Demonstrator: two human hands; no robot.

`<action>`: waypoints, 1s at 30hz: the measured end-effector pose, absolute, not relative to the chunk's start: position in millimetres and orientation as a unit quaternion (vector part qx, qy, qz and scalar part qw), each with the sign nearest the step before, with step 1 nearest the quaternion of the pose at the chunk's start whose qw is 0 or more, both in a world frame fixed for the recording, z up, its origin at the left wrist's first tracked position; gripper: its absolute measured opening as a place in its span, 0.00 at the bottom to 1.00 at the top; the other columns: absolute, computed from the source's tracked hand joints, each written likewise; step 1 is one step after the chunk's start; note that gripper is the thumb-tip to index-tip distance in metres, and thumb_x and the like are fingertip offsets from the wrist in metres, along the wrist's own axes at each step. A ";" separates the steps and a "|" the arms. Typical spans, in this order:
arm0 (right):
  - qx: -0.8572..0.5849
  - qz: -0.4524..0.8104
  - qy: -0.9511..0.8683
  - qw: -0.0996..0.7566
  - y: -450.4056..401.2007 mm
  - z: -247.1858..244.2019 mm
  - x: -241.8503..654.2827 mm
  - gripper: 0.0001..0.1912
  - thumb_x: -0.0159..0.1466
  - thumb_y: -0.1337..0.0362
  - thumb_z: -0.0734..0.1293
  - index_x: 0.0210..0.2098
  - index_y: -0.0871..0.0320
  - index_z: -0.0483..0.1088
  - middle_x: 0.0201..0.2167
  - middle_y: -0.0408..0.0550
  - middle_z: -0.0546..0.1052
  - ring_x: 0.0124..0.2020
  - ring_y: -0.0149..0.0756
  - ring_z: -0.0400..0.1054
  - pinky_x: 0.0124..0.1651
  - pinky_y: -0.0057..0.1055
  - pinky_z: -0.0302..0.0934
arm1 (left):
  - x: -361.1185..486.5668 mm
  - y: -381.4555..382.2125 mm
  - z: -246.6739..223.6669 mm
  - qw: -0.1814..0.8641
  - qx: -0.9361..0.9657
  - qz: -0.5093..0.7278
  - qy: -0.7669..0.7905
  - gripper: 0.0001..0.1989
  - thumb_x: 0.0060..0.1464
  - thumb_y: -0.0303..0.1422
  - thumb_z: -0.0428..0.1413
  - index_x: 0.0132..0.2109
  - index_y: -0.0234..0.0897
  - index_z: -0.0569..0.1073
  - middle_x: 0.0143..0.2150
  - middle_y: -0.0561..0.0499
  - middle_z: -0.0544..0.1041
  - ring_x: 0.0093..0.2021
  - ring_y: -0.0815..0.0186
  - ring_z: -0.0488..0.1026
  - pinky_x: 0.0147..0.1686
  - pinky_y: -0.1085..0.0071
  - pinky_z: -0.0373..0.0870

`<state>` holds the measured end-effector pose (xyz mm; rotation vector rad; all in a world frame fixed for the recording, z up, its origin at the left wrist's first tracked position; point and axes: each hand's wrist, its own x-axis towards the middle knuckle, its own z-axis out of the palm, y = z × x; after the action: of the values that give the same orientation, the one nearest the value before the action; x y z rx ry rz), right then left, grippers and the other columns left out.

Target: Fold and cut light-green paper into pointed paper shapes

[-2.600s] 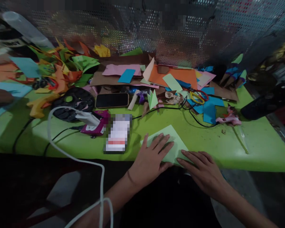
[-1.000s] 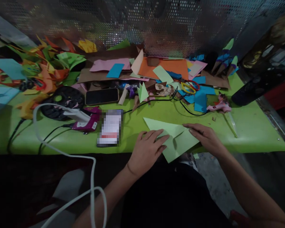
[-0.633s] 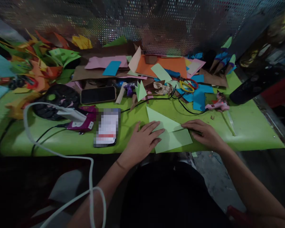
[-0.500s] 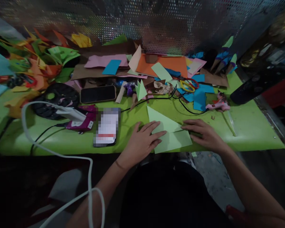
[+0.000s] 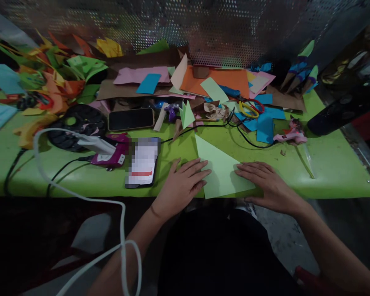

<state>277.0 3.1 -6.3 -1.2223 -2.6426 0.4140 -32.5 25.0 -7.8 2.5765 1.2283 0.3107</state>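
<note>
A pale green paper (image 5: 222, 172) lies flat near the front edge of the green table (image 5: 172, 186), its pointed corner at the upper left. On the paper's left edge rests my left hand (image 5: 185, 183), fingers spread and open. My right hand (image 5: 267, 183) lies over the right side of the paper, fingers stretched out, with nothing gripped. A small folded pale green paper (image 5: 186, 115) stands just beyond the sheet.
To the left are a lit phone (image 5: 143, 162), a dark phone (image 5: 131, 119), a purple power strip (image 5: 111, 154) and a white cable (image 5: 89, 200). Scissors (image 5: 249, 109) and coloured papers lie behind; a pink glue gun (image 5: 291, 137) and dark bottle (image 5: 327, 117) are at right.
The paper's folded flap, with its edge across the middle, no longer shows; the sheet now looks smooth. My right hand has shifted slightly over its right side. The view has moved a little.
</note>
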 end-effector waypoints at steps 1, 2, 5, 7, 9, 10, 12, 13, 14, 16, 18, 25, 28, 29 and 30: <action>-0.415 0.133 -0.894 0.103 1.7 -7.6 277.2 0.36 0.62 0.54 0.70 0.67 0.50 0.57 0.66 0.51 0.65 0.66 0.47 0.58 0.65 0.51 0.52 | -34.6 24.5 -8.4 0.139 0.890 0.105 0.422 0.18 0.68 0.35 0.45 0.61 0.48 0.70 0.66 0.51 0.67 0.67 0.60 0.61 0.66 0.49 0.47; -0.416 0.126 -0.894 0.108 0.0 -9.1 277.5 0.35 0.62 0.54 0.69 0.66 0.50 0.58 0.65 0.51 0.66 0.66 0.47 0.59 0.65 0.51 0.52 | -36.3 24.0 -9.2 0.141 0.891 0.103 0.419 0.18 0.68 0.34 0.45 0.61 0.49 0.69 0.67 0.52 0.67 0.68 0.60 0.61 0.66 0.49 0.47; -0.419 0.109 -0.892 0.130 -4.5 -14.0 278.5 0.29 0.65 0.56 0.67 0.64 0.50 0.62 0.63 0.50 0.69 0.65 0.46 0.61 0.65 0.49 0.53 | -39.2 22.2 -11.4 0.143 0.896 0.094 0.410 0.18 0.68 0.35 0.46 0.61 0.50 0.69 0.67 0.53 0.66 0.69 0.60 0.58 0.66 0.48 0.45; -0.416 0.101 -0.892 0.143 -6.2 -16.9 279.5 0.27 0.66 0.58 0.66 0.63 0.50 0.63 0.62 0.49 0.70 0.64 0.45 0.62 0.65 0.49 0.53 | -40.3 21.1 -12.2 0.143 0.900 0.085 0.403 0.19 0.66 0.39 0.49 0.62 0.50 0.68 0.68 0.53 0.65 0.70 0.58 0.57 0.67 0.47 0.43; -0.413 0.092 -0.894 0.147 -7.1 -18.4 280.4 0.26 0.66 0.58 0.66 0.63 0.49 0.63 0.62 0.48 0.70 0.64 0.45 0.62 0.66 0.49 0.52 | -41.8 20.3 -12.5 0.141 0.906 0.076 0.393 0.23 0.63 0.44 0.52 0.64 0.50 0.66 0.69 0.51 0.64 0.70 0.56 0.56 0.68 0.45 0.40; -0.410 0.086 -0.897 0.144 -7.4 -18.7 280.7 0.27 0.66 0.57 0.66 0.63 0.49 0.63 0.63 0.48 0.70 0.64 0.45 0.62 0.66 0.49 0.51 | -42.6 20.0 -12.6 0.140 0.908 0.072 0.388 0.27 0.61 0.47 0.54 0.65 0.49 0.64 0.69 0.50 0.63 0.70 0.54 0.55 0.68 0.44 0.39; -0.405 0.077 -0.902 0.127 -8.5 -18.4 281.1 0.30 0.65 0.55 0.67 0.65 0.50 0.61 0.64 0.49 0.68 0.65 0.46 0.61 0.67 0.50 0.50 | -44.2 19.4 -12.8 0.140 0.912 0.062 0.381 0.33 0.57 0.51 0.56 0.67 0.49 0.62 0.70 0.49 0.62 0.71 0.52 0.54 0.68 0.43 0.36; -0.404 0.073 -0.904 0.117 -9.4 -18.2 281.1 0.31 0.65 0.55 0.67 0.66 0.50 0.59 0.65 0.49 0.67 0.66 0.47 0.60 0.67 0.51 0.49 | -44.8 19.0 -13.0 0.141 0.912 0.057 0.380 0.36 0.56 0.52 0.57 0.67 0.48 0.61 0.70 0.49 0.61 0.71 0.51 0.53 0.69 0.43 0.35; -0.404 0.070 -0.905 0.110 -10.6 -18.1 280.9 0.32 0.65 0.55 0.67 0.66 0.50 0.58 0.65 0.49 0.67 0.66 0.47 0.59 0.67 0.51 0.48 | -45.1 18.5 -13.0 0.141 0.913 0.053 0.379 0.37 0.55 0.52 0.57 0.68 0.48 0.60 0.70 0.48 0.61 0.71 0.51 0.52 0.69 0.42 0.34; -0.408 0.067 -0.903 0.116 -13.1 -18.2 279.9 0.31 0.65 0.55 0.67 0.66 0.50 0.59 0.65 0.49 0.67 0.66 0.47 0.60 0.67 0.51 0.48 | -44.6 17.4 -13.1 0.137 0.913 0.046 0.382 0.37 0.55 0.51 0.58 0.68 0.49 0.60 0.71 0.49 0.60 0.71 0.50 0.52 0.69 0.42 0.33; -0.414 0.067 -0.897 0.138 -15.1 -18.4 278.1 0.29 0.65 0.56 0.67 0.64 0.51 0.61 0.63 0.49 0.69 0.65 0.46 0.61 0.67 0.50 0.49 | -42.9 15.9 -13.1 0.125 0.912 0.042 0.387 0.36 0.55 0.49 0.59 0.68 0.49 0.60 0.71 0.50 0.60 0.71 0.50 0.52 0.68 0.41 0.34; -0.429 0.084 -0.875 0.208 -8.8 -14.0 268.2 0.16 0.68 0.61 0.65 0.54 0.51 0.72 0.54 0.47 0.78 0.57 0.43 0.70 0.59 0.45 0.58 | -35.3 9.5 -15.5 0.091 0.911 0.060 0.397 0.33 0.55 0.47 0.59 0.65 0.47 0.63 0.70 0.48 0.62 0.70 0.49 0.55 0.68 0.40 0.37; -0.434 0.096 -0.866 0.230 -4.9 -11.9 266.6 0.13 0.68 0.63 0.64 0.51 0.50 0.73 0.51 0.47 0.80 0.53 0.41 0.72 0.55 0.42 0.60 | -32.9 6.2 -16.0 0.089 0.907 0.080 0.404 0.32 0.55 0.45 0.60 0.64 0.43 0.65 0.69 0.43 0.62 0.67 0.48 0.59 0.67 0.39 0.42; -0.434 0.102 -0.866 0.228 -4.1 -11.5 267.0 0.14 0.67 0.64 0.65 0.52 0.51 0.73 0.51 0.47 0.79 0.53 0.42 0.72 0.55 0.43 0.60 | -32.1 5.2 -16.1 0.091 0.905 0.088 0.407 0.32 0.55 0.44 0.61 0.64 0.41 0.65 0.68 0.42 0.64 0.65 0.48 0.61 0.66 0.40 0.44; -0.431 0.108 -0.868 0.222 -3.4 -11.2 267.8 0.15 0.67 0.65 0.65 0.52 0.51 0.73 0.52 0.47 0.79 0.54 0.42 0.72 0.55 0.44 0.60 | -31.2 4.5 -16.4 0.095 0.903 0.095 0.409 0.32 0.54 0.43 0.61 0.64 0.41 0.66 0.65 0.41 0.66 0.63 0.49 0.63 0.66 0.41 0.47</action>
<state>267.8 -3.4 -11.2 -1.1907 -2.3979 0.2983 -31.2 4.5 -16.4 2.6763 1.2136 0.2804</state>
